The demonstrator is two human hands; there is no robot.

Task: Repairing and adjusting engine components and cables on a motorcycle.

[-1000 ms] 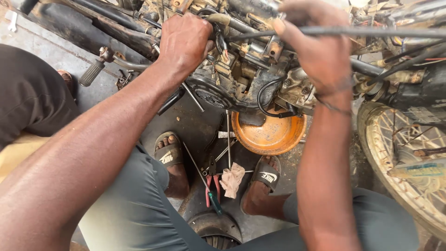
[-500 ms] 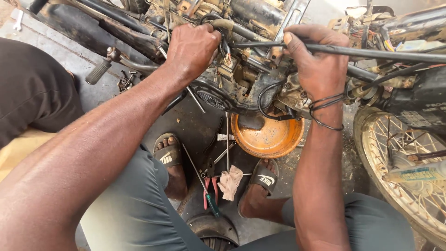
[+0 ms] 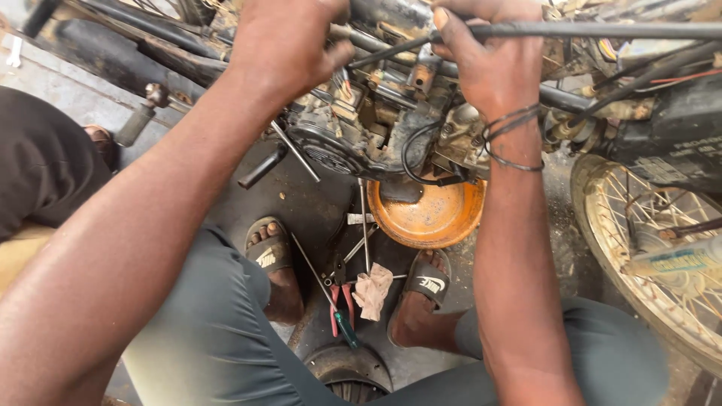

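In the head view, both hands work at the top of a motorcycle engine (image 3: pixel 361 135). The left hand (image 3: pixel 289 45) is closed as a fist on a part of the frame above the engine; what the fingers clamp is hidden under them. The right hand (image 3: pixel 489 68) has its grip pressed around a black cable (image 3: pixel 602 30), whose long axis runs nearly level from this hand toward the right edge. So the cable lies to the right of both hands, and the right hand is the nearer one. Below the engine, an orange pan (image 3: pixel 436 218) stands on the floor, with pliers (image 3: pixel 338 297) and a rag (image 3: pixel 374 289) between the person's sandalled feet.
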